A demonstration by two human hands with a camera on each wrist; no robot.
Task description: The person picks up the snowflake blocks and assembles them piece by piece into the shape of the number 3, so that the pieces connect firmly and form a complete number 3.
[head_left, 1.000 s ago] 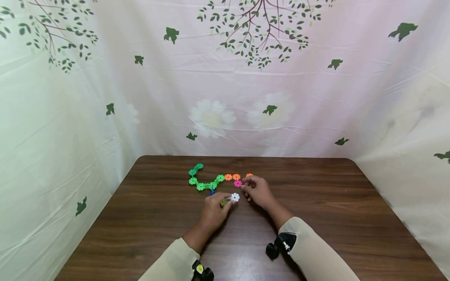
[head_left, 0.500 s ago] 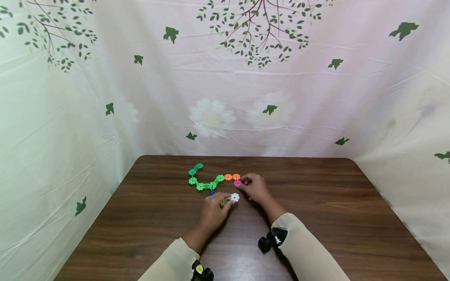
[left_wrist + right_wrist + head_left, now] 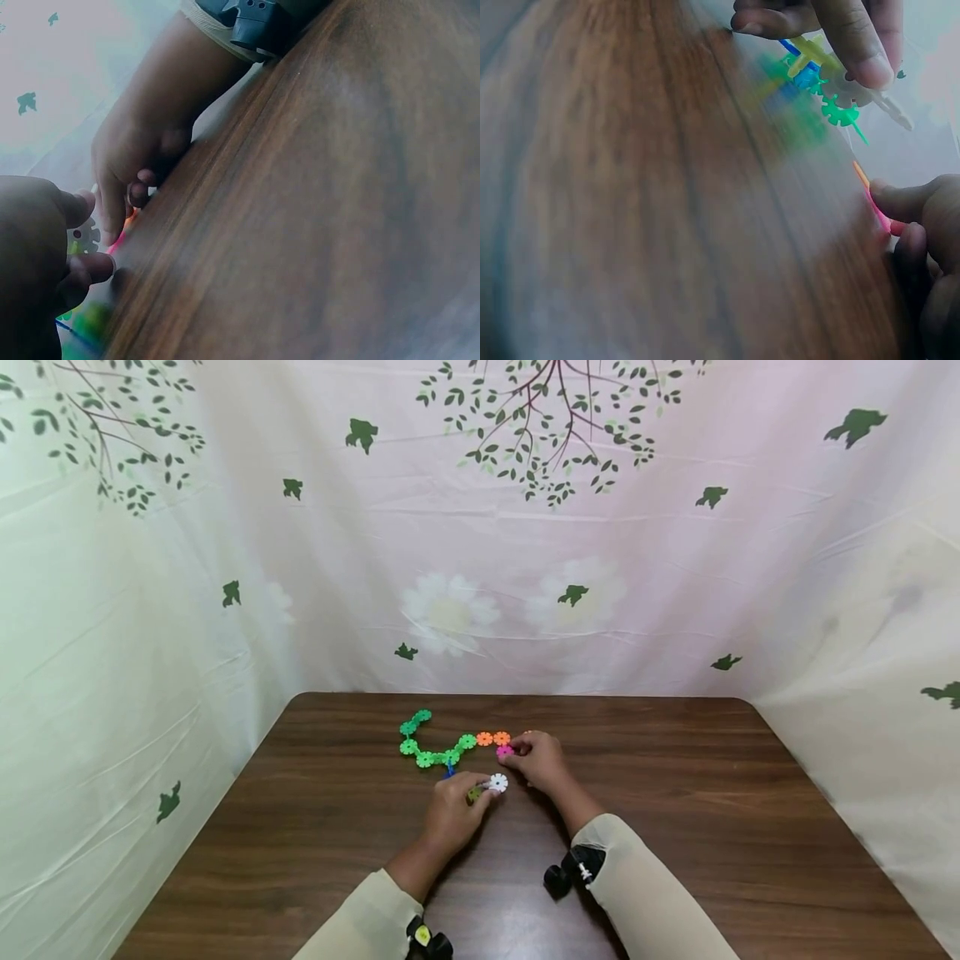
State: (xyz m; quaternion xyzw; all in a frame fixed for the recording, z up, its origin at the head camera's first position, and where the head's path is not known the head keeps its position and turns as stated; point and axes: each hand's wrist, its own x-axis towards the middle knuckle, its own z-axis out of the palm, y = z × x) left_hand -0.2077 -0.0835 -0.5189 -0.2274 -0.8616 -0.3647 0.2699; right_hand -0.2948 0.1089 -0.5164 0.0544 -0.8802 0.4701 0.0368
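Observation:
My left hand pinches a white snowflake building disc between thumb and fingers, above the table. A yellow-olive disc is beside it, partly covered by that hand. My right hand pinches a pink disc by its right side; in the right wrist view the pink disc shows edge-on at the fingertips. Two orange discs touch the pink one and join a chain of green discs curving left. A blue disc stands edge-on under the chain, partly hidden by my left hand.
Everything lies on a brown wooden table. Only a sliver of another orange disc shows behind my right hand. A pale curtain printed with leaves and birds surrounds the table's far side and flanks.
My right hand has moved left, from beside the pink disc onto it, and now covers most of the orange disc at far right. My left hand still holds the white disc in place.

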